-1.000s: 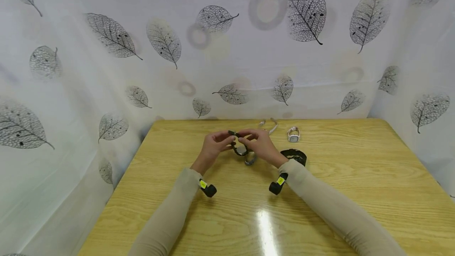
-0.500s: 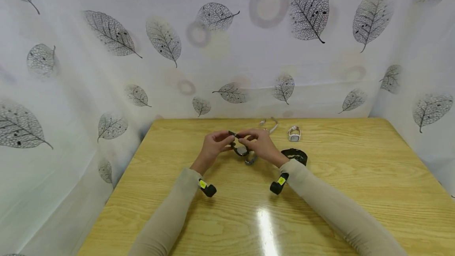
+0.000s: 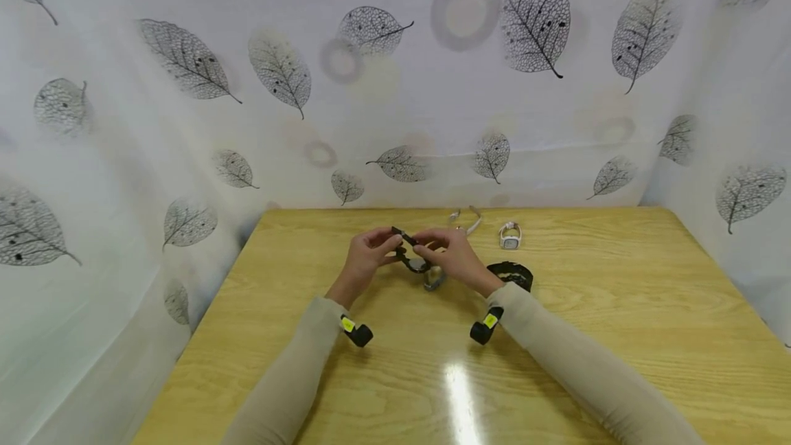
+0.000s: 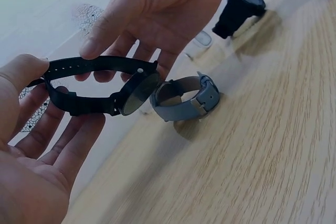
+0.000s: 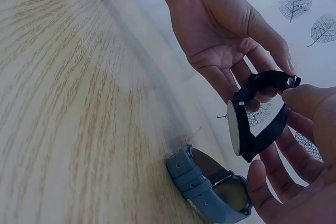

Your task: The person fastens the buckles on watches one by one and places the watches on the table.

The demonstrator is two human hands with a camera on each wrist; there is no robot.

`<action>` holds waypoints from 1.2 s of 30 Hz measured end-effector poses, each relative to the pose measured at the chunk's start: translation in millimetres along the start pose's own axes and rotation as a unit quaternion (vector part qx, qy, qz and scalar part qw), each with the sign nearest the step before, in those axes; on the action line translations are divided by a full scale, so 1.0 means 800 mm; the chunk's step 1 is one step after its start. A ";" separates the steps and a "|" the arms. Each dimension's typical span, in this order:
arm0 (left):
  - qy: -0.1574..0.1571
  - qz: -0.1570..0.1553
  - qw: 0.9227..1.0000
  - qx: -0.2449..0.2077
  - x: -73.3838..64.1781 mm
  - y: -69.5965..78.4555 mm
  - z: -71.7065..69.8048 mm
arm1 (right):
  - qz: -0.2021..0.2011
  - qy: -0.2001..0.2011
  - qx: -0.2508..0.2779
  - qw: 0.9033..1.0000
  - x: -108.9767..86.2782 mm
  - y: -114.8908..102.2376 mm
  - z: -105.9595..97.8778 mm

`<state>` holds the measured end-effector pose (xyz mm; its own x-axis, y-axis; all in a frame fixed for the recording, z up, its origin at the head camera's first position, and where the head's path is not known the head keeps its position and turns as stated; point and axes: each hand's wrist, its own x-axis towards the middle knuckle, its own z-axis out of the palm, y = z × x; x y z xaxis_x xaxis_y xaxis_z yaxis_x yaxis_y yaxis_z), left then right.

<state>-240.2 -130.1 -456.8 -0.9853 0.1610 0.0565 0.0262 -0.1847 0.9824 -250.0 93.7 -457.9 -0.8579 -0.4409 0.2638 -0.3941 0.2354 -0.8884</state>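
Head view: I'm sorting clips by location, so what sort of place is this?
Likely a staged recording corner, though I can't be certain: leaf-print sheeting hangs behind and beside a wood-grain table, and a small black device sits at each sleeve cuff.

Wooden table; white watch on it; leaf-print sheet behind.

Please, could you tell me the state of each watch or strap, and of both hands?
Black round-faced watch: held in the air, strap curved round, fastening unclear.
Left hand: pinches that strap.
Right hand: pinches that strap too.
Blue-grey watch with metal buckle: strap closed in a loop.
White watch with rectangular face: strap looped.
Slim white strap: ends apart, partly hidden.
Chunky black watch: strap curved, clasp not visible.
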 end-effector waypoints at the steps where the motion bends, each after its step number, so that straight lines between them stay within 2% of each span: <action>1: 0.000 0.001 1.000 -0.001 -0.001 0.000 0.000 | -0.001 -0.002 0.002 1.000 -0.001 0.001 0.001; 10: -0.004 0.002 1.000 0.006 -0.005 0.000 -0.001 | 0.003 0.004 0.004 1.000 -0.006 0.002 0.001; 22: -0.042 -0.005 0.998 0.055 -0.004 0.001 0.003 | 0.001 0.003 0.001 1.000 -0.006 -0.004 -0.001; 25: -0.036 -0.009 0.998 0.054 -0.004 0.000 0.004 | 0.001 0.003 -0.001 1.000 -0.008 -0.004 0.000; 30: -0.026 0.003 0.999 0.042 -0.004 0.000 0.004 | 0.005 -0.002 0.004 1.000 -0.010 0.000 -0.001; 36: -0.035 -0.004 0.998 0.046 -0.002 -0.005 0.002 | 0.013 0.001 -0.002 1.000 -0.012 0.001 -0.003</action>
<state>-238.4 -128.4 -460.6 -0.9717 0.2292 0.0577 0.0369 -0.0943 0.9949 -242.8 99.7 -460.1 -0.8682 -0.4332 0.2419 -0.3734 0.2493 -0.8935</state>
